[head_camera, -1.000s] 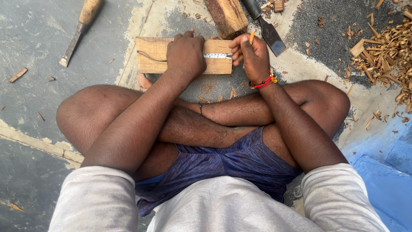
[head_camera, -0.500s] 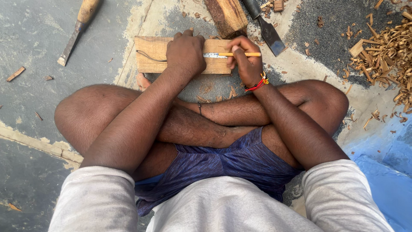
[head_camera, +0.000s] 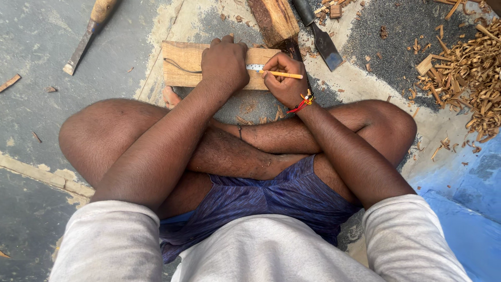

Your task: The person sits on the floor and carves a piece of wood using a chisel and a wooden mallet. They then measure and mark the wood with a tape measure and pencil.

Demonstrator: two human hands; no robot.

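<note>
Left hand (head_camera: 224,60) flat on wooden board (head_camera: 180,65); pencil (head_camera: 284,74) in right hand (head_camera: 286,78)

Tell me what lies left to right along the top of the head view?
Wooden-handled chisel → pale wooden board → left hand pressing it → right hand holding a pencil → dark-handled chisel → pile of wood shavings.
</note>
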